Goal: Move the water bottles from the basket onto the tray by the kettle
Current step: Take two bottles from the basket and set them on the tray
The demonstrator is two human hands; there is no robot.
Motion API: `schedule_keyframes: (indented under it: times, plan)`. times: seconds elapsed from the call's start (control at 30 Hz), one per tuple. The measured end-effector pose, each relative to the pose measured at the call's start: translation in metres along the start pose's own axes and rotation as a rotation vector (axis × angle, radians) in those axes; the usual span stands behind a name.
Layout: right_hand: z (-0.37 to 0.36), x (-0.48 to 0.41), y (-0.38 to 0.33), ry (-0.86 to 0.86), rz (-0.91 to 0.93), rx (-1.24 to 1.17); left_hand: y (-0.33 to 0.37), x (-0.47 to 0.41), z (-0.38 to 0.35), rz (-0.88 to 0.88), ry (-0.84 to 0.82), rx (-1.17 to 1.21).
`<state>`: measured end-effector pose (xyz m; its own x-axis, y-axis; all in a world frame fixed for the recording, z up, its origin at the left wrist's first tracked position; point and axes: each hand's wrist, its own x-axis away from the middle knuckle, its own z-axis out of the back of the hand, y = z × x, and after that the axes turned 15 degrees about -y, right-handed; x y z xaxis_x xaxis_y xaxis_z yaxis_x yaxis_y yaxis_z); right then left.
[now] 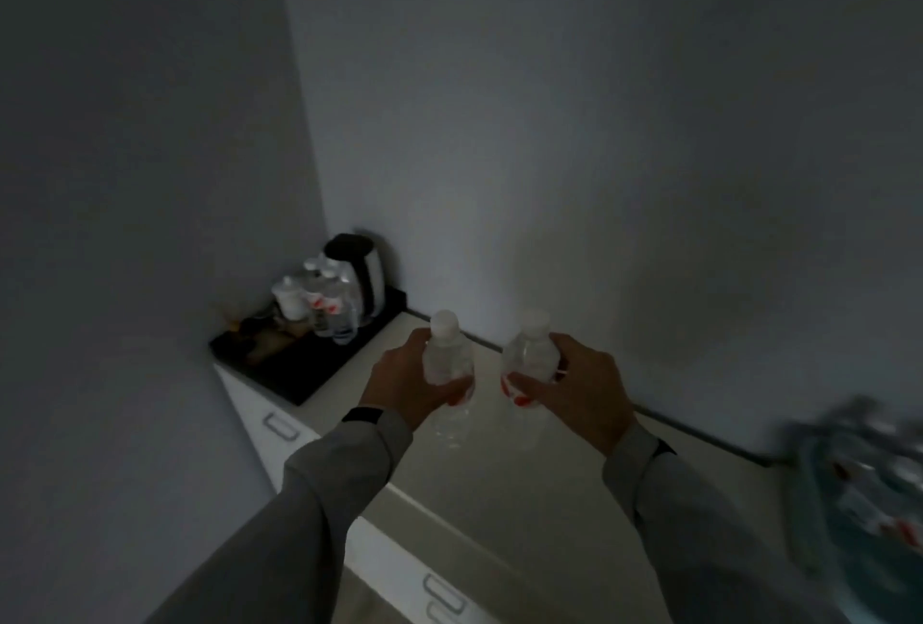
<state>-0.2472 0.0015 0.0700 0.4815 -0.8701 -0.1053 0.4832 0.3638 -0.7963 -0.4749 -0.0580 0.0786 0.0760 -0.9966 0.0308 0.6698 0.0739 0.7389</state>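
Head view shows a dim corner with a pale white bench (499, 488) along the grey walls. The left hand (407, 386) holds one clear plastic water bottle with a white cap (446, 353), its fingers wrapped around the red label. The right hand (582, 386) holds a second clear plastic bottle of the same kind (530, 357), the fingers (529, 386) pinching its middle. Both bottles are upright above the bench, near each other but apart. At the far left stands a flat black tray (319, 368) with a black and white electric kettle (357, 276); a few small water bottles (332, 308) stand on the tray just beside the kettle. At the near right edge a blurred teal basket (819, 513) holds more bottles.
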Motion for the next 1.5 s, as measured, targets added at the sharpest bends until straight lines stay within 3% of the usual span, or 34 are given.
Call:
schedule_keyframes:
  times: [0.33,0.8,1.27,1.5]
  plan:
    - [-0.148,-0.164,-0.07,-0.107,0.123,-0.09,-0.141,-0.045,0.147,0.088,0.157,-0.078]
    - [-0.275,-0.352,-0.11,-0.118,0.058,-0.06,-0.276,-0.184,0.278,0.113,0.087,-0.05]
    - [-0.36,-0.387,-0.106,0.151,-0.247,-0.08,-0.381,-0.3,0.302,-0.053,-0.281,0.068]
    - [-0.4,-0.391,-0.093,0.189,-0.405,-0.089,-0.413,-0.317,0.288,-0.077,-0.445,0.076]
